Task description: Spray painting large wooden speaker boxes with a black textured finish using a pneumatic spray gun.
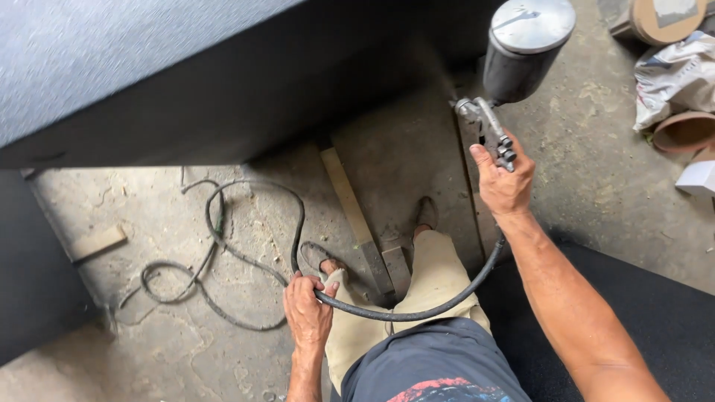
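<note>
The right hand was closed around the grip of a spray gun, held up beside the dark panel, while the left hand was shut on the black hose near the knees. This looked like the spraying step, with the hose being managed; a next pass would call for slack kept clear of the panel. The gun's long axis ran roughly upright, cup on top, nozzle toward the panel.

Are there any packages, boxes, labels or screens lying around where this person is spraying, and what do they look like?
Crumpled bag: top right on the floor, white and grey, wrinkled.
White box: right edge, small, only partly in view.
Round tub: below the bag, brownish, open rim.
Round brown lid or roll: top right corner.
No screens or signs in view.
</note>
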